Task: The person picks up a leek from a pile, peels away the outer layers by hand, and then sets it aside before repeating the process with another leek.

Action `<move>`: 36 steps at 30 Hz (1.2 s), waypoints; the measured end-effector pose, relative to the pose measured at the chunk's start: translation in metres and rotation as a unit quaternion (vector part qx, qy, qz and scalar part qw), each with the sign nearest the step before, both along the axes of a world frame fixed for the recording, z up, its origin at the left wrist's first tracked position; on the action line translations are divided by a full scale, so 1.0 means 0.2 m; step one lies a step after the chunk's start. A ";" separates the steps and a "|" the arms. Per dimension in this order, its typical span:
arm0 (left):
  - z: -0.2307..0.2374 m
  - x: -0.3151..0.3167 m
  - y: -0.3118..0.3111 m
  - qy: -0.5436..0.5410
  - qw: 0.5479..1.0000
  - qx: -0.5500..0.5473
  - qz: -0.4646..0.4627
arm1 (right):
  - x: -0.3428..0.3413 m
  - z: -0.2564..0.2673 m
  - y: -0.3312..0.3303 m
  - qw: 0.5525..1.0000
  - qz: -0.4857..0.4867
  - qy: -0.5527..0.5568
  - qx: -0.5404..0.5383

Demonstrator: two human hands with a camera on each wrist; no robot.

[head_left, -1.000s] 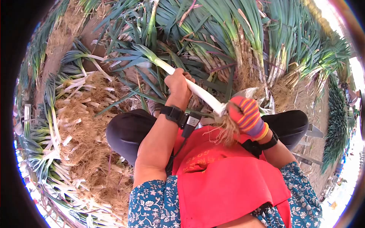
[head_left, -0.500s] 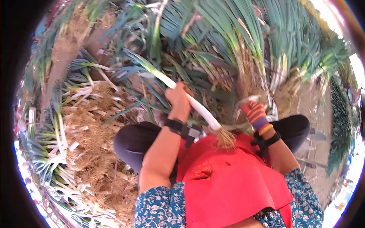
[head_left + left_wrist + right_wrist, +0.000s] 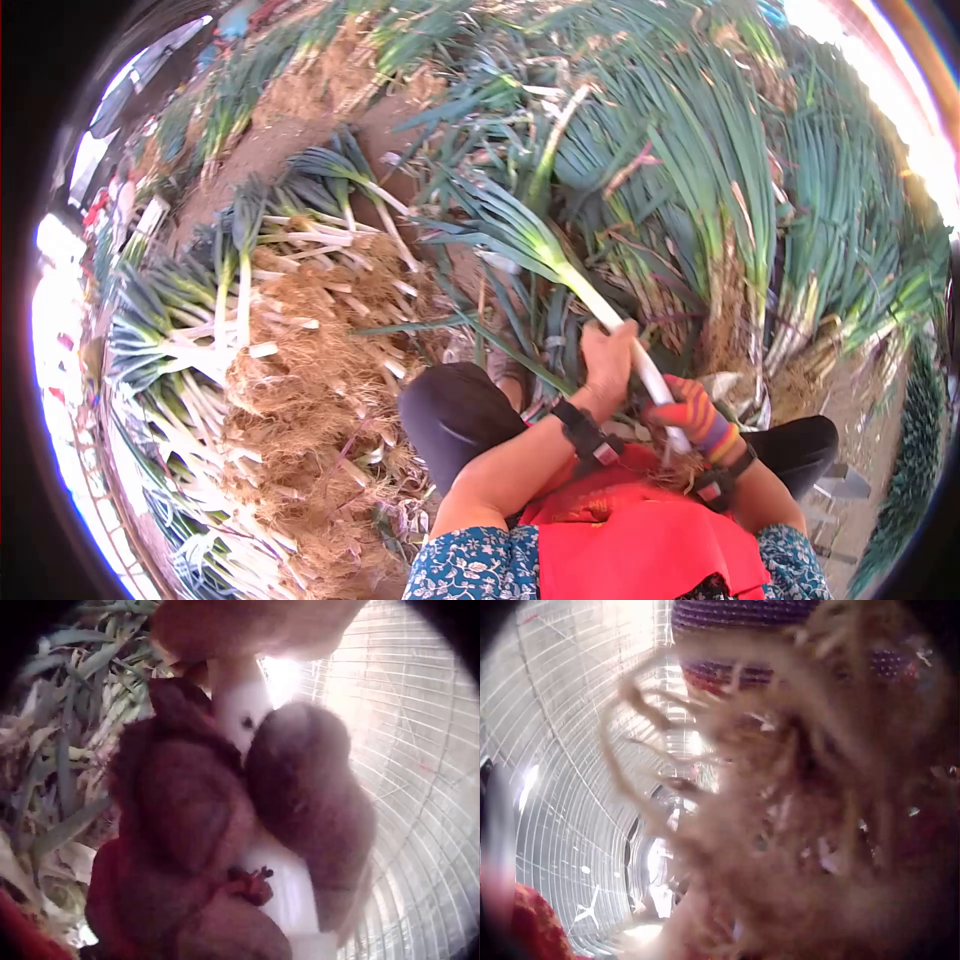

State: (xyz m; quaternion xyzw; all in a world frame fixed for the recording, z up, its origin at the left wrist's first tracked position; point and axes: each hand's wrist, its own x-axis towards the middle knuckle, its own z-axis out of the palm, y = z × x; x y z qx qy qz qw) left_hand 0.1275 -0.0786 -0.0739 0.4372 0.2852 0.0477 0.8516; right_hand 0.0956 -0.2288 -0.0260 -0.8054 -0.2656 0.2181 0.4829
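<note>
In the head view a leek (image 3: 594, 300) slants down from the centre, its green leaves fanned at the upper left and its roots over my lap. My bare left hand (image 3: 609, 362) grips the white shank around its middle. Lower down, my right hand (image 3: 697, 418), in a striped knit glove, holds the shank just above the roots. The left wrist view shows dark gloved fingers (image 3: 187, 795) on both sides of the white stem (image 3: 289, 896). Blurred tan roots (image 3: 780, 750) fill much of the right wrist view, partly covering the purple glove cuff (image 3: 742, 619).
A heap of leeks with brown roots (image 3: 310, 430) lies on the left. Upright bundles of leeks (image 3: 700, 180) stand in front and to the right. Loose leaves (image 3: 500, 345) litter the ground near my feet. A red apron (image 3: 640, 550) covers my lap.
My right hand left the root end, moved away to the right, then came back and took hold of the lower shank. My left hand has kept its grip. The head view has shifted.
</note>
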 end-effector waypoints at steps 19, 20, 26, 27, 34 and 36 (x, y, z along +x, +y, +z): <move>1.19 -0.81 1.62 -0.118 0.834 0.386 0.376 | 0.04 -0.09 0.65 0.956 0.281 0.084 0.013; 1.18 -0.91 1.89 -0.075 0.800 0.443 0.397 | 0.08 -0.18 0.62 0.943 0.306 -0.126 -0.039; 1.08 -1.52 2.89 0.342 0.485 0.727 0.344 | 0.19 -1.00 0.30 0.899 0.248 -0.345 -0.107; 1.01 -1.49 2.89 0.380 0.423 0.744 0.350 | 0.18 -1.00 0.32 0.900 0.247 -0.343 -0.110; 0.44 -0.84 2.90 0.404 0.661 0.618 0.133 | 0.09 -0.70 0.50 0.898 0.336 0.031 -0.282; 0.32 -0.76 2.99 0.442 0.648 0.611 0.112 | 0.14 -0.93 0.33 0.911 0.302 0.030 -0.280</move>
